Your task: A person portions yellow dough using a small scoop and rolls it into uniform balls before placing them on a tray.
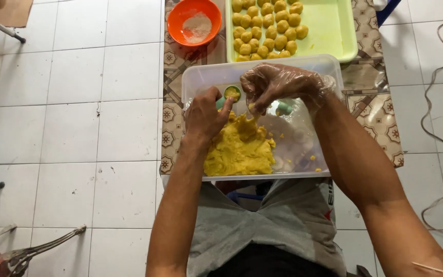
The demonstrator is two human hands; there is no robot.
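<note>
Wide white tile floor [78,102] all around, and down the middle runs a patterned mat [173,66] with brown motifs. On the mat's far end sits a lime-green tray [334,31], its left half packed with rows of yellow dough balls [267,25], the right half bare. Nearer, a clear plastic tub [201,77] rests above the person's lap, its near edge over the grey shirt [283,220]. Inside the tub, low and left, lies a big lump of yellow dough [239,149]; crumbs dot the bare bottom on the right.

Just left of the tray stands an orange bowl [180,20] with a pale powder in it.

Now the hands, both over the tub. The right hand [278,84], in a thin clear glove, has its fingers bunched and pinched on a bit of dough right above the lump. The left hand [203,115], bare, is curled shut around a small green mould [232,93], whose round mouth faces up, filled with dough, close by the right fingertips. A second green piece [284,108] peeks out under the gloved hand.

At the right, a thin cord [429,128] snakes across the tiles.
</note>
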